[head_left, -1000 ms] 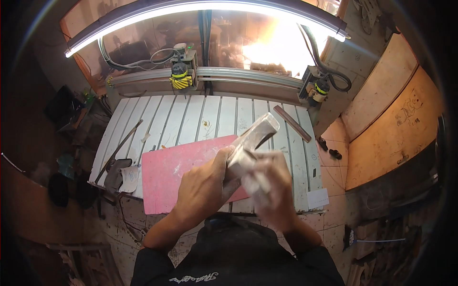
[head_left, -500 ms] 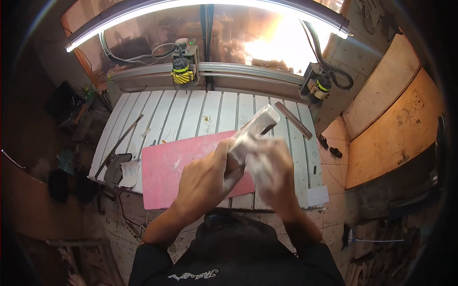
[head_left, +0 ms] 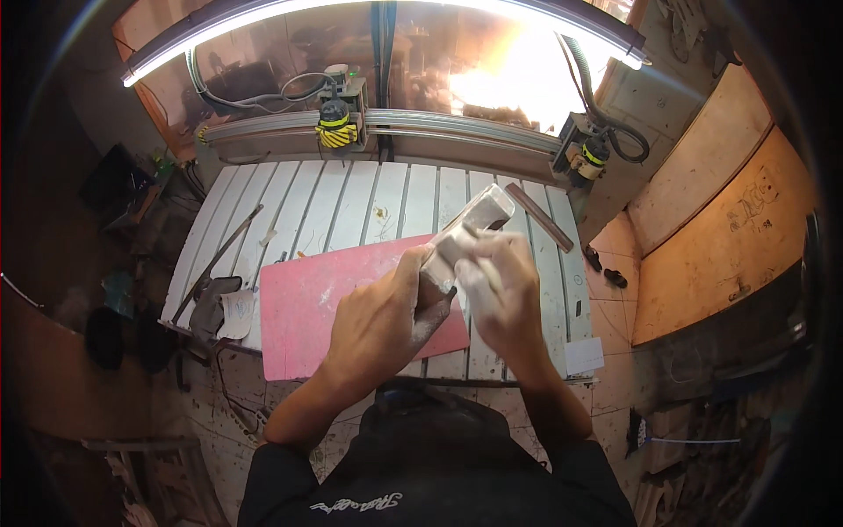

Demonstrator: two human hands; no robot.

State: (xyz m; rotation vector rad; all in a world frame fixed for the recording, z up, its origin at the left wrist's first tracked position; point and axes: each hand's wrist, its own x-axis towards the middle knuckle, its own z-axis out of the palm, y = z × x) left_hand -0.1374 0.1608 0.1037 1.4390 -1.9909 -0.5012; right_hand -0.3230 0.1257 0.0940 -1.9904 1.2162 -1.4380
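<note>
- Over the pink board [head_left: 303, 307], both hands come together at one pale, dusty piece [head_left: 487, 206].
- At the lower end of this piece, the left hand [head_left: 378, 316] is grasping it, and whitish dust covers some of its skin.
- Beyond the left hand, the piece is tilted, and its far end points away and to the right, free of the fingers.
- On the right side of the piece, the right hand [head_left: 500, 285] has its fingers bent close against it; this hand is slightly blurred, so I cannot tell whether it also grasps a separate small thing.
- Below the hands is a white slatted counter [head_left: 364, 211], on which the pink board lies, mostly to the left of them.
- Farther left of the left hand, a dark rod [head_left: 219, 263] lies slanting, and near it are a grey object [head_left: 209, 307] and a sheet of paper [head_left: 237, 314].
- Beyond the right hand, to its right, a brown bar [head_left: 540, 217] lies on the slats.
- Right of the right hand, a white card [head_left: 584, 356] rests at the counter's near corner.
- Far ahead of both hands, a metal rail [head_left: 457, 127] carries two machine heads [head_left: 335, 127].
</note>
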